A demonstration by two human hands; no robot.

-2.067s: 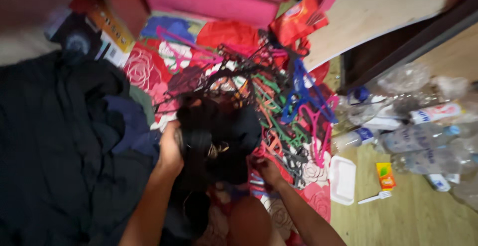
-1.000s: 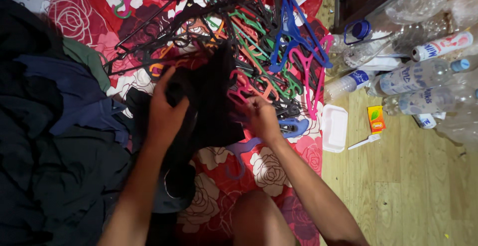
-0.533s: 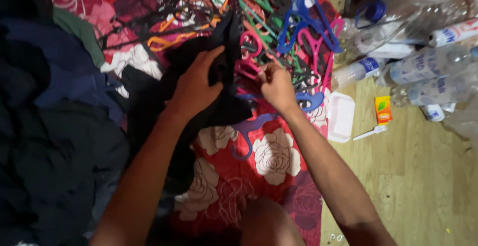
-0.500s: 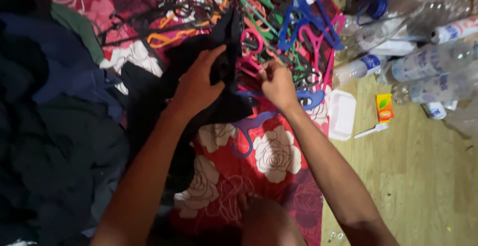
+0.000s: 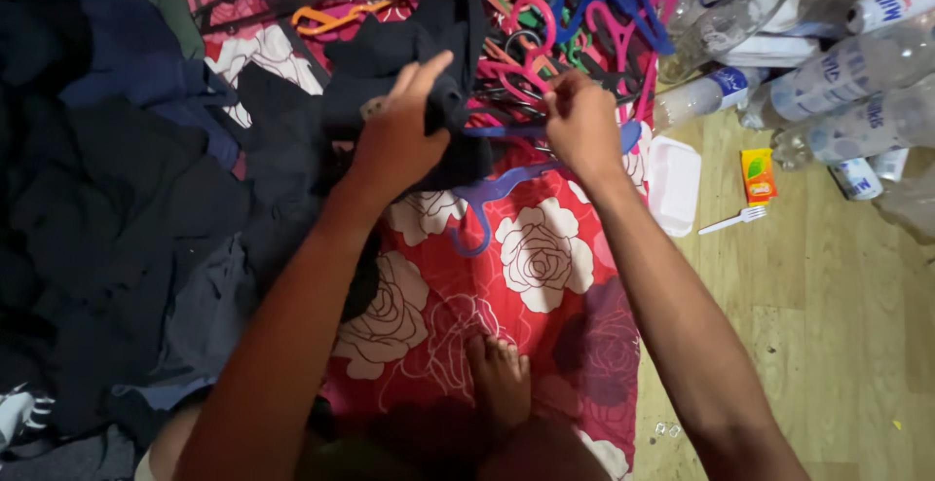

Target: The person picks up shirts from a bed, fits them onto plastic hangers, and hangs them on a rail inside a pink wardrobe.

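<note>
I see my left hand clenched on a black garment, thumb and fingers bunching a fold of the cloth just above the knuckles, while my right hand pinches the end of a purple hanger whose bar runs from the garment's edge across to my fingertips. The garment lies at the near edge of a tangled pile of hangers, pink, blue, green, orange and black, heaped across the top of the view on a red blanket with white roses. My bare foot rests on that blanket, low in the middle. To my left a dark heap of clothes, black and navy, covers the blanket's edge and touches the garment I hold. On the wooden floor to my right lies a cluster of clear plastic bottles on their sides; I cannot tell whether any hold liquid. Near them a shallow white tray lies just beside the blanket, and nothing shows inside it. A small orange carton lies shut between tray and bottles, with a white plastic fork on the floor just below it.
</note>
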